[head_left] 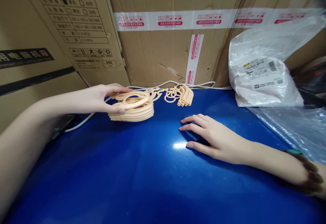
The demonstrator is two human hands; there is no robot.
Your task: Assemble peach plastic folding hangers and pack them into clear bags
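A stack of peach-coloured plastic rings [134, 110] lies on the blue table [142, 176] near its far edge. My left hand [102, 98] reaches in from the left and grips the left side of the stack, thumb below and fingers on top. Behind the stack lie more peach plastic pieces [175, 95], curly shapes and a bundle of hooked ends. My right hand [211, 137] rests flat on the table to the right of the stack, fingers spread, holding nothing.
Large cardboard boxes [165, 47] form a wall behind the table. A white plastic bag with a label [259, 78] sits at the right rear, clear plastic film [292, 125] beside it. A white cable [203, 85] runs along the boxes' foot.
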